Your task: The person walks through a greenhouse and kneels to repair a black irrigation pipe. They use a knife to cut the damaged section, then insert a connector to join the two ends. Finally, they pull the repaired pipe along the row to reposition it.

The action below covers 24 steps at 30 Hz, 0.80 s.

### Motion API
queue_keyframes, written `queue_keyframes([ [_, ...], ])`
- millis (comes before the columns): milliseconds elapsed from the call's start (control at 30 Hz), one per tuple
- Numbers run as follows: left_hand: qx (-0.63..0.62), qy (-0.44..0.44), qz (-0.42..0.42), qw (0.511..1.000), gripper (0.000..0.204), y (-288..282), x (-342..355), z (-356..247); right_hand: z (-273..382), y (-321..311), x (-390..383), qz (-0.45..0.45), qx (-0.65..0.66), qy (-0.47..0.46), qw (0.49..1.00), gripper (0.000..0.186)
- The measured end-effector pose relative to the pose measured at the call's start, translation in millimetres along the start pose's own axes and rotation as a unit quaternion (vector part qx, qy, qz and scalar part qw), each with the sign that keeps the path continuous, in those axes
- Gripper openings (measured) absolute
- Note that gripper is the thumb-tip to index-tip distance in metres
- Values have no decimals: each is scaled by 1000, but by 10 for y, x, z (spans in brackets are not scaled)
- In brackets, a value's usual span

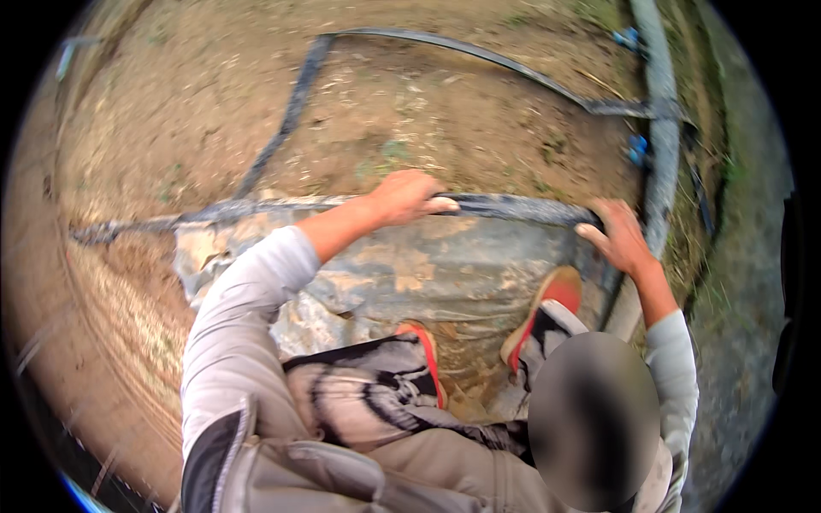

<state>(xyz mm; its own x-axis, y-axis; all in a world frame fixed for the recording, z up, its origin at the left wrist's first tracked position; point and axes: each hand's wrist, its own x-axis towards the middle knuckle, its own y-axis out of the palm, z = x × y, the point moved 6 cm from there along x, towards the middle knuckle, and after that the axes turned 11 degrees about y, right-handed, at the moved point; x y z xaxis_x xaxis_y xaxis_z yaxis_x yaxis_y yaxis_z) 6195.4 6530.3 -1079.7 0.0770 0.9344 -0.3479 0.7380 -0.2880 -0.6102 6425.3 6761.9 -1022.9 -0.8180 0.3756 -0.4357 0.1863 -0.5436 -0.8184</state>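
A flat black hose [513,208], streaked with dried mud, runs across in front of me. My left hand [409,197] is closed round it near the middle, thumb on the near side. Close to its right end, my right hand [617,234] grips the same hose, with the fingers partly hidden. The stretch between my hands is nearly straight. Just below it lies a muddy grey plastic sheet [462,265], spread over the ground toward my feet.
A second flat black hose [445,41] bends over the bare soil [428,128] beyond. It meets a thick grey pipe [663,94] on the right, which has blue valves [637,150]. My red shoes [560,291] are at the sheet. A furrow edge [94,333] curves along the left.
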Motion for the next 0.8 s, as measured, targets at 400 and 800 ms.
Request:
queue_keyframes([
  [400, 100, 21, -211, 972, 38, -195, -607, 18, 1004, 561, 763, 441, 204, 31, 873, 26],
  [800, -725, -360, -333, 483, 50, 529, -1763, -61, 2739, 1026, 1070, 585, 299, 30, 753, 23],
])
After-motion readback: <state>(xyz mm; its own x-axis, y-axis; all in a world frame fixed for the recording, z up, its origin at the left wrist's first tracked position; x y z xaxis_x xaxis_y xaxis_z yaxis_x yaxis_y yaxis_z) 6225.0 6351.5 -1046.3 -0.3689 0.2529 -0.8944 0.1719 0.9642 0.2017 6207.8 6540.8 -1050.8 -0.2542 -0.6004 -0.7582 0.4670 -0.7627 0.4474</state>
